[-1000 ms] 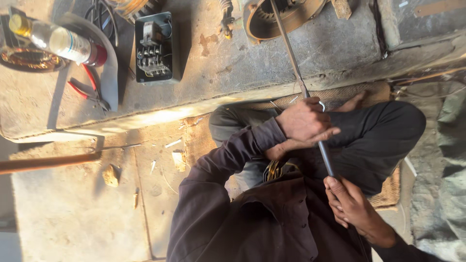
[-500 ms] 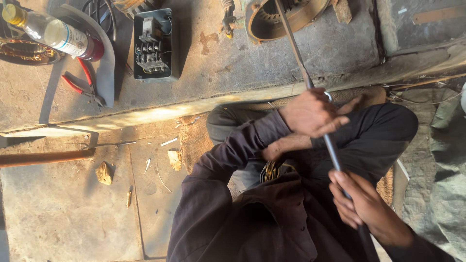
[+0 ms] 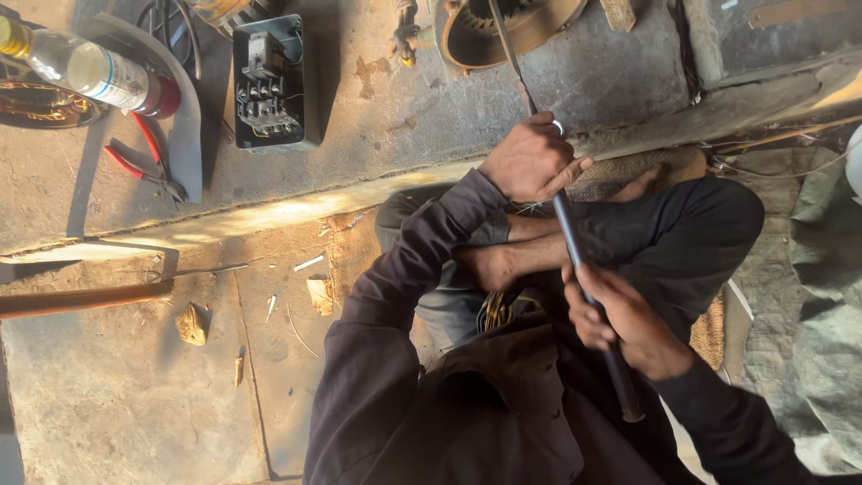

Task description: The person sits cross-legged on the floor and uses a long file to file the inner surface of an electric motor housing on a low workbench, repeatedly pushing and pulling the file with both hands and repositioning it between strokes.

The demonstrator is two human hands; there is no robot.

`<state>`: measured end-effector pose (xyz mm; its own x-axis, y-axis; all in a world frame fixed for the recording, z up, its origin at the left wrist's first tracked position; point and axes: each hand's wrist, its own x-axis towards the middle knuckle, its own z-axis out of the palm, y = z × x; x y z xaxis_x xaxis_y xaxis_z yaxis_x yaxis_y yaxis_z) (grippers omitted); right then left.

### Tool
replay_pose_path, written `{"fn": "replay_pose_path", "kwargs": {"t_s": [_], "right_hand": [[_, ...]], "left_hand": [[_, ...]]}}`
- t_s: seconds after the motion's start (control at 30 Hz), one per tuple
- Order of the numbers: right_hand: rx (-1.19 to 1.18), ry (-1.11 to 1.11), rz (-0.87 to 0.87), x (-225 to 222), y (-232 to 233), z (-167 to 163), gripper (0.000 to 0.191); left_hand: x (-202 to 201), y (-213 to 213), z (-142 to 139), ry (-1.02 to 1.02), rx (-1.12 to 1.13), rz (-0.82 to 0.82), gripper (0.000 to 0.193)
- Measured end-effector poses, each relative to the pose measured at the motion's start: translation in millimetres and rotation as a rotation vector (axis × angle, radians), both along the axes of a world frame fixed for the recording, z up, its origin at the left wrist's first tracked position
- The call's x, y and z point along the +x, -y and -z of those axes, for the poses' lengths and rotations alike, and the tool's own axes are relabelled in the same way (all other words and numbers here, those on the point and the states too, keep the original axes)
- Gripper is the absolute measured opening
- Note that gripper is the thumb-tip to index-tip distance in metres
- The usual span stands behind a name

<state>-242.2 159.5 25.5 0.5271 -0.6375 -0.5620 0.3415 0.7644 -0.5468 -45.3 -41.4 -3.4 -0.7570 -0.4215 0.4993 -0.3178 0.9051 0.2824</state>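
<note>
My left hand (image 3: 532, 164), with a ring on one finger, grips the upper part of a long dark metal rod (image 3: 575, 247). My right hand (image 3: 618, 325) grips the same rod lower down, near its thick end above my lap. The rod slants up across the concrete ledge (image 3: 404, 135), and its thin end reaches into a round rusty metal housing (image 3: 467, 40) at the top edge. I sit cross-legged in dark clothes, with a bare foot (image 3: 503, 262) showing between my arms.
On the ledge lie an open black switch box (image 3: 267, 85), red-handled pliers (image 3: 135, 162) and a bottle (image 3: 94, 72) on its side. A wooden stick (image 3: 81, 301) and a stone (image 3: 191, 323) lie on the floor at left. Grey sacking (image 3: 822, 269) is at right.
Both hands and the rod have shifted up toward the round housing. My right hand sits closer to my left along the rod. The view has drifted slightly.
</note>
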Motion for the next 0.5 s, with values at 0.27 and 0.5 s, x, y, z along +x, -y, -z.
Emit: {"fn": "replay_pose_path", "kwargs": {"t_s": [0.27,0.5], "right_hand": [[0.245,0.625,0.065,-45.2,-57.5,-34.7,0.038],[0.225,0.211,0.065,-44.1,-45.7,-39.6,0.041]], "left_hand": [[-26.2,-21.4,-27.2,-0.002,0.052,0.113,0.062],[-25.4,-10.9,-32.2,-0.080,-0.004,0.093,0.059]]}}
